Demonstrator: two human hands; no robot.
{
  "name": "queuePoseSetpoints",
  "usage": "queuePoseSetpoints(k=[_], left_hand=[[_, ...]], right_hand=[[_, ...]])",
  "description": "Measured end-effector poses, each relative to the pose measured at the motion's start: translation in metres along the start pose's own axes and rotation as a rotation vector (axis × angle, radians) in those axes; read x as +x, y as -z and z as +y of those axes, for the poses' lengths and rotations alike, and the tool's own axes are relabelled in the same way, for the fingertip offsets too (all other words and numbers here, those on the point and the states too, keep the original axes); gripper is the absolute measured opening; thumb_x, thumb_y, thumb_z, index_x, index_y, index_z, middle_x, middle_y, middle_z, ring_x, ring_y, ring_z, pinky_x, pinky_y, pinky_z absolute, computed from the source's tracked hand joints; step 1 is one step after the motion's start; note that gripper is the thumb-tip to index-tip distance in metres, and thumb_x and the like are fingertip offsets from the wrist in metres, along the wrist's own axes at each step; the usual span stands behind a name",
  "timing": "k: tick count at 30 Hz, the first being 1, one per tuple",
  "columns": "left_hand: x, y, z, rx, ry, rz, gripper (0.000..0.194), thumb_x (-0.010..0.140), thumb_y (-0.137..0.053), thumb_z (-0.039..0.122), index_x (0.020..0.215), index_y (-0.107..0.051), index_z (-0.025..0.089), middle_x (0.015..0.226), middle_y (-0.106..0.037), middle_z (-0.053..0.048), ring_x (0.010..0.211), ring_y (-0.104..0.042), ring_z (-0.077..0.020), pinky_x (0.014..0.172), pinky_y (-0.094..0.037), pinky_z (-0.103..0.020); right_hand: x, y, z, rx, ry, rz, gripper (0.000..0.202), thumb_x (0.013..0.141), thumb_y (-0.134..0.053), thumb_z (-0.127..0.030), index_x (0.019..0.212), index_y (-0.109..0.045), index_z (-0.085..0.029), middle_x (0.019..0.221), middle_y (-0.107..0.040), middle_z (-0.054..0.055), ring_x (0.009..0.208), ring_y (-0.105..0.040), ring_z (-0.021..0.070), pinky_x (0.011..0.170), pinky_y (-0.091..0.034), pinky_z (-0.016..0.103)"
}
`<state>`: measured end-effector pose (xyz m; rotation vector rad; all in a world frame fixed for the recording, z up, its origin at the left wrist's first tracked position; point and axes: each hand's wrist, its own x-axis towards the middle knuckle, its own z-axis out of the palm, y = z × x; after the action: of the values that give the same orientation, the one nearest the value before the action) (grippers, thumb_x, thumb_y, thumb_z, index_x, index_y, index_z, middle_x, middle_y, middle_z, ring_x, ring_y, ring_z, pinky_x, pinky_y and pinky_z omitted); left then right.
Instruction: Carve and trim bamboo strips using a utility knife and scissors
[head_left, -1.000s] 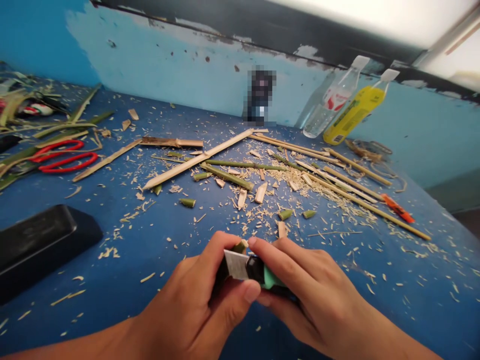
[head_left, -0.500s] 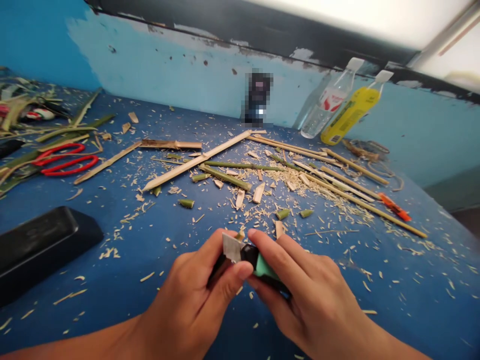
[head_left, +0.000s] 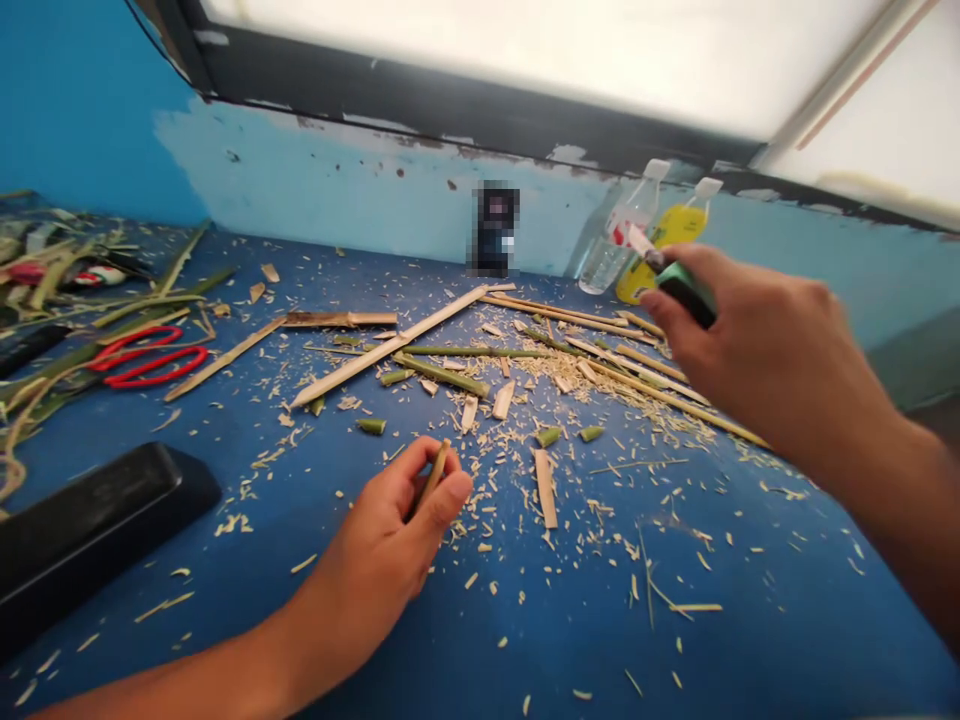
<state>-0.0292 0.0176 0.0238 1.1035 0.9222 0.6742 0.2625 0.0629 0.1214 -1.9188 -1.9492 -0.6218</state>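
My left hand (head_left: 397, 525) is closed round a short bamboo piece (head_left: 433, 482), whose tip sticks up between thumb and fingers, low over the blue table (head_left: 450, 640). Raised at the right, my right hand (head_left: 757, 340) grips a green and black utility knife (head_left: 686, 292). Its blade points up and left, in front of the bottles. A flat bamboo strip (head_left: 546, 488) lies between the hands, among pale shavings and short green bamboo bits (head_left: 371, 426).
Long bamboo sticks (head_left: 390, 345) lie across the middle. Red-handled scissors (head_left: 154, 362) and plant strips are at the left, above a black case (head_left: 97, 530). A clear bottle (head_left: 604, 260) and a yellow-labelled bottle (head_left: 681, 225) stand by the wall, beside a pixelated object (head_left: 495, 230).
My right hand has moved up and right with the knife, away from my left hand. My left hand still holds the bamboo piece, slightly further left. The view has shifted.
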Motion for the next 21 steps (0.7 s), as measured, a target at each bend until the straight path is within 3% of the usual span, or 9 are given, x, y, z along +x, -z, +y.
queuePoseSetpoints(k=[1, 2, 5, 7, 9, 11, 17, 19, 21], left_hand=[[0.001, 0.002, 0.002, -0.013, 0.016, -0.022, 0.028, 0.103, -0.051, 0.055, 0.096, -0.049, 0.027, 0.063, -0.027, 0.011, 0.048, -0.014, -0.0097, 0.040, -0.016, -0.019], [0.001, 0.003, 0.004, -0.014, 0.032, -0.040, 0.029, 0.103, -0.049, 0.055, 0.100, -0.051, 0.027, 0.065, -0.028, 0.011, 0.050, -0.015, -0.0101, 0.041, -0.016, -0.020], [0.000, 0.006, 0.013, 0.046, 0.065, -0.063, 0.030, 0.103, -0.049, 0.053, 0.114, -0.051, 0.026, 0.067, -0.029, 0.010, 0.055, -0.019, -0.0116, 0.045, -0.019, -0.021], [-0.002, 0.006, 0.019, 0.155, 0.083, -0.041, 0.035, 0.102, -0.049, 0.056, 0.119, -0.050, 0.025, 0.066, -0.030, 0.009, 0.057, -0.025, -0.0120, 0.049, -0.024, -0.020], [-0.005, 0.005, 0.025, 0.249, 0.089, -0.022, 0.041, 0.100, -0.049, 0.062, 0.119, -0.052, 0.025, 0.068, -0.034, 0.008, 0.060, -0.030, -0.0122, 0.051, -0.030, -0.020], [-0.007, 0.004, 0.027, 0.248, 0.101, -0.048, 0.042, 0.098, -0.052, 0.064, 0.119, -0.053, 0.027, 0.069, -0.035, 0.008, 0.058, -0.031, -0.0117, 0.049, -0.029, -0.020], [-0.012, 0.000, 0.017, -0.015, 0.275, -0.176, 0.041, 0.096, -0.054, 0.068, 0.110, -0.053, 0.030, 0.064, -0.036, 0.009, 0.049, -0.026, -0.0086, 0.040, -0.023, -0.015], [-0.016, -0.003, 0.011, -0.056, 0.267, -0.134, 0.043, 0.092, -0.062, 0.066, 0.117, -0.054, 0.032, 0.068, -0.040, 0.008, 0.054, -0.032, -0.0096, 0.043, -0.025, -0.013], [-0.021, -0.006, 0.006, -0.049, 0.218, -0.051, 0.050, 0.085, -0.071, 0.065, 0.123, -0.056, 0.035, 0.075, -0.047, 0.004, 0.066, -0.044, -0.0136, 0.051, -0.038, -0.015]], right_hand=[[0.005, -0.001, 0.013, 0.016, -0.037, 0.025, 0.074, 0.095, -0.028, -0.064, 0.120, -0.073, -0.011, 0.103, -0.076, 0.017, 0.095, -0.073, 0.0298, 0.062, -0.040, 0.043], [0.006, -0.003, 0.023, 0.064, -0.017, -0.033, 0.077, 0.094, -0.028, -0.065, 0.121, -0.071, -0.007, 0.102, -0.077, 0.014, 0.092, -0.072, 0.0324, 0.061, -0.038, 0.045], [-0.008, -0.012, 0.029, 0.244, 0.014, -0.111, 0.049, 0.101, -0.048, -0.051, 0.137, -0.063, -0.023, 0.110, -0.077, 0.012, 0.094, -0.073, 0.0266, 0.072, -0.052, 0.038], [-0.024, -0.016, 0.018, 0.397, 0.030, -0.129, 0.046, 0.102, -0.050, -0.047, 0.139, -0.060, -0.023, 0.122, -0.072, 0.012, 0.097, -0.070, 0.0255, 0.077, -0.054, 0.038], [-0.040, -0.017, 0.002, 0.536, 0.037, -0.185, 0.042, 0.103, -0.049, -0.046, 0.139, -0.058, -0.026, 0.111, -0.073, 0.007, 0.080, -0.068, 0.0200, 0.072, -0.053, 0.036], [-0.055, -0.017, -0.018, 0.626, 0.155, -0.265, 0.038, 0.104, -0.049, -0.043, 0.138, -0.056, -0.028, 0.093, -0.070, 0.002, 0.072, -0.063, 0.0167, 0.068, -0.051, 0.032], [-0.095, -0.022, -0.066, 0.620, 0.427, -0.194, 0.041, 0.105, -0.040, -0.035, 0.140, -0.045, -0.014, 0.104, -0.063, 0.011, 0.075, -0.063, 0.0208, 0.059, -0.053, 0.034], [-0.103, -0.023, -0.075, 0.600, 0.460, -0.188, 0.040, 0.105, -0.038, -0.035, 0.138, -0.045, -0.013, 0.103, -0.063, 0.013, 0.074, -0.064, 0.0221, 0.058, -0.054, 0.035], [-0.106, -0.023, -0.079, 0.574, 0.480, -0.164, 0.038, 0.105, -0.038, -0.034, 0.135, -0.046, -0.013, 0.101, -0.065, 0.013, 0.074, -0.065, 0.0228, 0.059, -0.057, 0.036]])
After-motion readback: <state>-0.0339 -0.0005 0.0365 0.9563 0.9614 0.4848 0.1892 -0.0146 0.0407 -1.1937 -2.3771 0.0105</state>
